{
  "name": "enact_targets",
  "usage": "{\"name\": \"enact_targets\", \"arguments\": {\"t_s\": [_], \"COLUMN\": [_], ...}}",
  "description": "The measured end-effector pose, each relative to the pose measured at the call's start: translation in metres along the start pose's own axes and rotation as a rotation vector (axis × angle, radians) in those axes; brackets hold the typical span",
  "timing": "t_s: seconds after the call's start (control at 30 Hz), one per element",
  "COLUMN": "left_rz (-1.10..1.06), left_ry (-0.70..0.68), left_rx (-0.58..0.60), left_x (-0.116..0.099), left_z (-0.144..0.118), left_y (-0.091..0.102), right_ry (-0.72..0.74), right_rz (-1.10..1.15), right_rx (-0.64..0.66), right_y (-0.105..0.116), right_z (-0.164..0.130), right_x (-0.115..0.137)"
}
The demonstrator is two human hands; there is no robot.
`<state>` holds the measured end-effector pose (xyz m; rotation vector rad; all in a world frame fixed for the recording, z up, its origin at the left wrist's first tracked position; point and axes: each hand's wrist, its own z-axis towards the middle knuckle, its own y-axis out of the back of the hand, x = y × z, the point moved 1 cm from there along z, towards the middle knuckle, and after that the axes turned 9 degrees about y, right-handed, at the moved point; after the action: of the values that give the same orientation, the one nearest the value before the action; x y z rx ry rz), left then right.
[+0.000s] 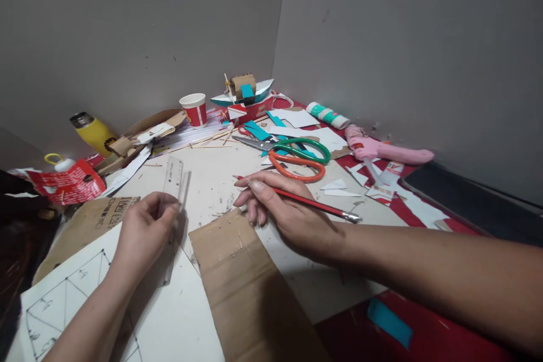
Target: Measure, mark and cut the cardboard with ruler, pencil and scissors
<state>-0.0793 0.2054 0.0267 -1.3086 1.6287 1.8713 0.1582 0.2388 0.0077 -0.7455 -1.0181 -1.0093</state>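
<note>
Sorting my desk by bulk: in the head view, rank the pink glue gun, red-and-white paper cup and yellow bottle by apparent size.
1. Pink glue gun, clearly largest.
2. Yellow bottle and red-and-white paper cup: look alike, bottle partly hidden, so unranked.

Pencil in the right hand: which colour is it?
Red pencil with a metal end, head view.

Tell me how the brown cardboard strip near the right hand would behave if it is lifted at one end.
The cardboard strip looks flat and fairly thick, so it probably stays stiff and barely sags. It appears light for its size. A faint crease crosses it, so it might bend there. The right hand rests at its top edge, holding a pencil.
</note>
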Motion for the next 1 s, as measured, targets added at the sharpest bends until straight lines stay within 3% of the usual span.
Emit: {"name": "enact_targets", "arguments": {"t_s": [0.13,0.33,0.6,0.83,1.0], "left_rz": [-0.289,-0.604,-0.732,-0.832,-0.824], "left_ry": [0.065,-0.031,-0.003,0.098,0.137], "left_rx": [-0.008,0.035,0.052,0.198,0.245], "left_x": [-0.005,-0.008,-0.023,-0.028,-0.023], "left_z": [-0.004,-0.008,-0.021,-0.031,-0.022], "left_y": [0.000,0.000,-0.001,-0.007,-0.010], "right_ry": [-0.048,-0.054,-0.105,-0.131,-0.235], "right_rz": [0.036,0.104,0.164,0.027,0.043], "right_rx": [-0.015,-0.003,0.061,0.199,0.308], "right_y": [0.000,-0.003,-0.006,-0.007,-0.011], "right_z": [-0.001,-0.004,-0.010,-0.010,-0.008], "right_x": [-0.002,-0.006,-0.004,0.004,0.005]}}
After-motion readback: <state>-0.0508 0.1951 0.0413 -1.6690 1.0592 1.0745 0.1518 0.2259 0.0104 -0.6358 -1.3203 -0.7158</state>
